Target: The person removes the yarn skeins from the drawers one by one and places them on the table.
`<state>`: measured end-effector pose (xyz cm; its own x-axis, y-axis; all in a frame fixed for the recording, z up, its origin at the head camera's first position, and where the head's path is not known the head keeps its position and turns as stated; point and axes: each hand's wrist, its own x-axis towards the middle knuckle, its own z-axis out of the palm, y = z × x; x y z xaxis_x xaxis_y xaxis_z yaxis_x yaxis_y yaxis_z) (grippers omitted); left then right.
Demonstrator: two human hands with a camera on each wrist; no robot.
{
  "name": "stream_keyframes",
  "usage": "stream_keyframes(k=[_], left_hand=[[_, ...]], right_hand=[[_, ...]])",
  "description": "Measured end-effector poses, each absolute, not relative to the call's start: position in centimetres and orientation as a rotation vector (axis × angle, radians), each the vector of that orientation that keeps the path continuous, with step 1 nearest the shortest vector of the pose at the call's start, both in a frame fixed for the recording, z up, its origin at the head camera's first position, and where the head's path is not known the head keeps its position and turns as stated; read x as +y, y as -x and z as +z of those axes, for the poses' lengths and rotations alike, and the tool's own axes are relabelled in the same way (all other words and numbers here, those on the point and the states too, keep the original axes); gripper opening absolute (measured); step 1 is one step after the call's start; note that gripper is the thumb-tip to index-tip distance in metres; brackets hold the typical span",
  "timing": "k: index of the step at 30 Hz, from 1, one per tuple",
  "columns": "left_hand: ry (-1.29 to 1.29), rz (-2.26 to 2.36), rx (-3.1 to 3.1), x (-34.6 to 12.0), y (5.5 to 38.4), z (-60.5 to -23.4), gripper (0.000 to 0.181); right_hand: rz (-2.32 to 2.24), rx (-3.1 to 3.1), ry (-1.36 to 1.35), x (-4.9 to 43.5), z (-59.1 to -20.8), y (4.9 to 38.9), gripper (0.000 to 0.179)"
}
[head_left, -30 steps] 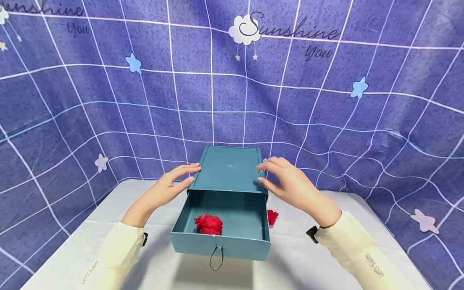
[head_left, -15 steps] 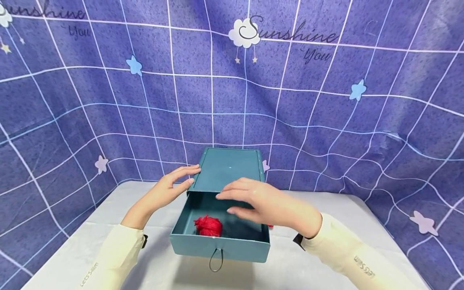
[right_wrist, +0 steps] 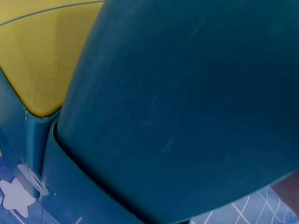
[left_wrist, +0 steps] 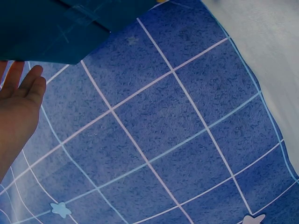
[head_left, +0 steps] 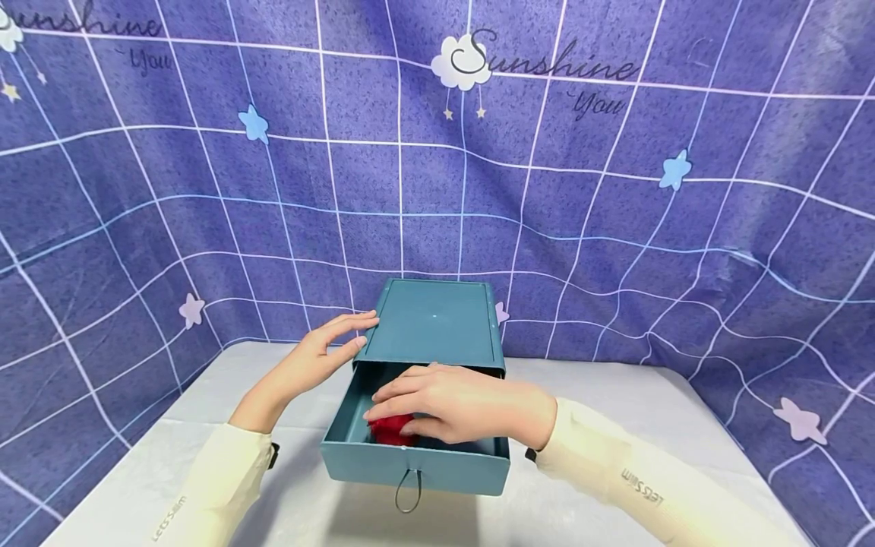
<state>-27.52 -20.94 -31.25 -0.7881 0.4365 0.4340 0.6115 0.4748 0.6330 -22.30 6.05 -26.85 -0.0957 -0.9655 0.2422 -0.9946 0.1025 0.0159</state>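
Note:
A teal drawer box (head_left: 437,327) stands on the table with its drawer (head_left: 410,463) pulled out toward me. My left hand (head_left: 321,349) touches the casing's left edge with straight fingers; in the left wrist view the same hand (left_wrist: 21,105) is beside the teal wall. Down in the drawer, my right hand (head_left: 444,403) holds a ball of red yarn (head_left: 390,431), thumb on the near side and fingers over the far side. Part of the ball is hidden under the hand. A teal wall (right_wrist: 187,107) fills most of the right wrist view.
A black loop pull (head_left: 408,492) hangs from the drawer front. White cloth (head_left: 581,486) covers the table, and a purple grid curtain (head_left: 437,175) rises behind and at both sides. A yellow panel (right_wrist: 42,60) shows in the right wrist view.
My right hand has moved from the casing's right edge, left and down into the drawer, onto the red yarn ball. It now hides the red piece right of the box. The left hand stays put.

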Motion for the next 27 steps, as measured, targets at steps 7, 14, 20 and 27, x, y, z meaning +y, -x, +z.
stream_keyframes(k=[7, 14, 20, 27], left_hand=[[0.918, -1.204, -2.496, -20.96, 27.58, -31.35, 0.038], [0.912, -1.203, -2.497, -21.03, 27.69, -31.45, 0.039], [0.906, -1.200, -2.509, -21.09, 27.74, -31.45, 0.039], [0.895, -1.209, -2.520, -21.14, 27.75, -31.47, 0.039]], right_hand=[[0.104, -2.199, -2.045, 5.73, -26.97, 22.47, 0.035], [0.095, -2.370, -1.980, 5.96, -27.02, 22.45, 0.040], [0.041, -2.450, -1.916, 5.84, -27.17, 22.42, 0.045], [0.053, -2.428, -1.932, 5.94, -27.29, 22.29, 0.045]])
